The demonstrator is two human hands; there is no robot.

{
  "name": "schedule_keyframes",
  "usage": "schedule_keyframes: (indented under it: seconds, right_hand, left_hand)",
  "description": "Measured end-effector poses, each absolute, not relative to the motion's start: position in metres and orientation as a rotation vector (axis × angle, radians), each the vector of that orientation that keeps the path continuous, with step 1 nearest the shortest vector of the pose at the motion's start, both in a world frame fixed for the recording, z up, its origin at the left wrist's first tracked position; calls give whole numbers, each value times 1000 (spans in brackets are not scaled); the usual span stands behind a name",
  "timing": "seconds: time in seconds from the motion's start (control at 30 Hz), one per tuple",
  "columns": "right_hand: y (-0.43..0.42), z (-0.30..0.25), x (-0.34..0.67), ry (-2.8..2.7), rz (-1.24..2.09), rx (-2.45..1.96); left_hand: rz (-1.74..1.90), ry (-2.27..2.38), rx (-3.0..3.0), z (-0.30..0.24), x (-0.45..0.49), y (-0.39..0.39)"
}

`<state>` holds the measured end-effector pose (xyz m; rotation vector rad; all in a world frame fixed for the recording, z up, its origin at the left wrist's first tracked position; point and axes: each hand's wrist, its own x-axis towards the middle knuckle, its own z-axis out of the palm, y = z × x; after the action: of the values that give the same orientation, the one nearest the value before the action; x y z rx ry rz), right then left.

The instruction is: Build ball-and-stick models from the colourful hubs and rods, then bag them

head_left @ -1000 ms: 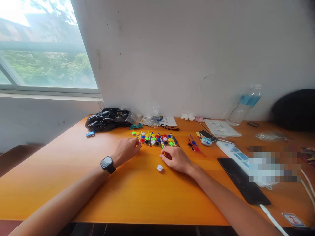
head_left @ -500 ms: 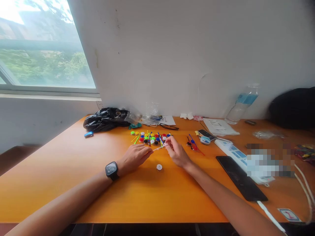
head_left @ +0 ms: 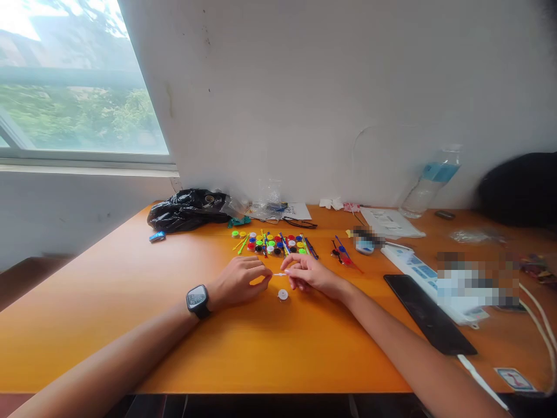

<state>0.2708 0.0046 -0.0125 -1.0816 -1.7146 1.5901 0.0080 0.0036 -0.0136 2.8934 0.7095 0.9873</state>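
A thin white plastic stick (head_left: 279, 274) spans the gap between my two hands above the table. My left hand (head_left: 243, 280), with a black watch on its wrist, pinches one end of it. The thumb and fingers of my right hand (head_left: 311, 274) close on the other end. Just below the hands lies a small round white disc (head_left: 282, 295) on the table. Beyond them sits a cluster of small coloured round discs (head_left: 270, 244) in red, yellow, green, black and white, with thin coloured sticks (head_left: 285, 245) among them.
On the wooden table (head_left: 130, 313), a black plastic bag (head_left: 187, 210) lies at the back left, near a small blue packet (head_left: 157, 237). To the right are a phone (head_left: 429, 313), a white power strip (head_left: 418, 270), several more sticks (head_left: 342, 251) and a tilted clear bottle (head_left: 430, 180).
My right hand has come down and toward me, its fingers now lower on the white stick. The stick has turned from slanted to nearly level. My left hand stays almost in place.
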Motion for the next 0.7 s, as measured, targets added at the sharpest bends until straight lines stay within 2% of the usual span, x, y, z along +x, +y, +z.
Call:
schedule_keyframes:
  seconds: [0.23,0.5,0.7]
  right_hand:
    - [4,-8,282,-1955,1810,-1066]
    - [1,-10,278,-1959,1744,-1127]
    - [2,-18,272,-1877,1632,-1123]
  left_hand:
    - [891,511,2858,-13,18,-9]
    - [695,615,2873,-20,22,-7]
    - [708,725,2825,-21,23,-3]
